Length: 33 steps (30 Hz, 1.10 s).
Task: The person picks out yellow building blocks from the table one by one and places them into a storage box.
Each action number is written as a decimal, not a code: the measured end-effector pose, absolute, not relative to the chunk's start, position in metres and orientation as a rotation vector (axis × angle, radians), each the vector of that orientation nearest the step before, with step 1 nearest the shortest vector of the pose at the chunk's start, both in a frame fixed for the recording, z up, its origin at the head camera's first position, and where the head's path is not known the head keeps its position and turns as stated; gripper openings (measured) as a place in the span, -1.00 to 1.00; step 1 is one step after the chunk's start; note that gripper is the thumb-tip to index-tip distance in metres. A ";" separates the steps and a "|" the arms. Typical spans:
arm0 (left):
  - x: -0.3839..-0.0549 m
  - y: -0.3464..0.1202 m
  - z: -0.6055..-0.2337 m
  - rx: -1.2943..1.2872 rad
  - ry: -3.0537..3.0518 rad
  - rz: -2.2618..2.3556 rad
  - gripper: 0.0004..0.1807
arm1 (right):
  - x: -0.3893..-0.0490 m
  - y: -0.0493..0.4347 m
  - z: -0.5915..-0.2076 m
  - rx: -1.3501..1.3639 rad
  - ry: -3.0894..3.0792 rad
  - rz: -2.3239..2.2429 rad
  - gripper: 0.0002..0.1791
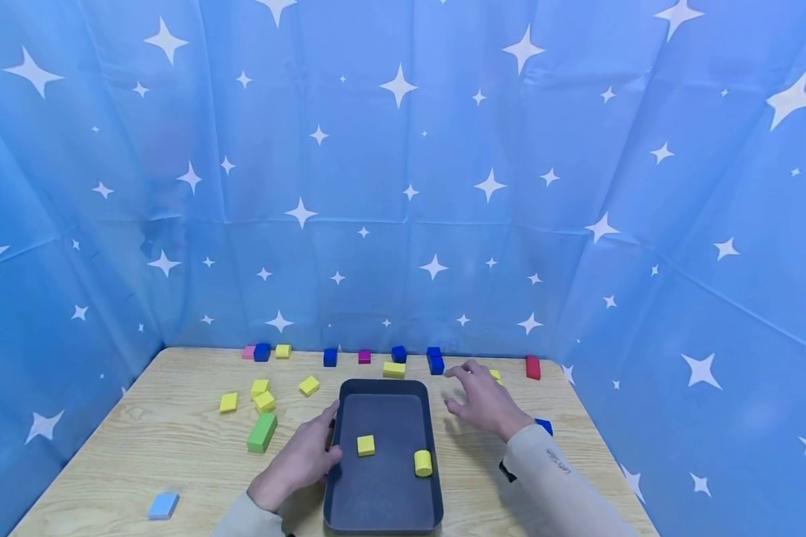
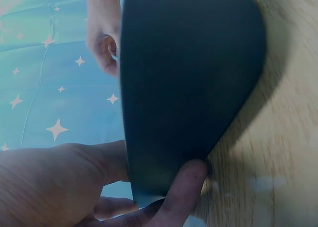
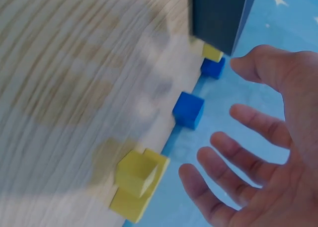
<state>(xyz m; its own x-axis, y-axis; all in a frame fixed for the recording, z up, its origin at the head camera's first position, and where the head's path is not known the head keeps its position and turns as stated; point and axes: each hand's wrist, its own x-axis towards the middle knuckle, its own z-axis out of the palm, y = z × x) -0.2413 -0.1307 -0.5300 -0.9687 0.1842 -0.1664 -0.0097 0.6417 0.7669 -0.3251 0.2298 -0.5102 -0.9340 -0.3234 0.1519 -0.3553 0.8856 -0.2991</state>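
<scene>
Here, left hand (image 1: 300, 458) pinches the left side of a dark tray (image 1: 379, 496) | right hand (image 1: 481, 403), fingers spread, hangs right of it | inside: yellow square block (image 1: 366, 446), yellow cylinder (image 1: 423, 464) | beyond: coloured blocks (image 1: 394, 370) near the wooden table's (image 1: 472, 477) far edge

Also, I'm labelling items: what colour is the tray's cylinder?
The cylinder is yellow, clearest in head view.
</scene>
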 end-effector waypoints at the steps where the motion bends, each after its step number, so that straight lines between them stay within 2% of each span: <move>1: -0.241 -0.131 -0.530 0.142 2.633 1.232 -0.02 | -0.326 0.232 -0.511 0.532 -2.950 0.494 -0.44; 33: -0.240 -0.129 -0.529 0.118 2.632 1.227 -0.02 | -0.332 0.269 -0.528 0.425 -2.980 0.459 -0.53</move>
<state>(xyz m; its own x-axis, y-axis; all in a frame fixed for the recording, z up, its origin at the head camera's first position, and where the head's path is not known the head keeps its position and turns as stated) -0.2402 -0.1291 -0.5286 -0.9692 0.1707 -0.1773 -0.0259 0.6455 0.7633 -0.3316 0.2694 -0.5276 -0.9565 -0.2578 0.1365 -0.2869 0.9158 -0.2812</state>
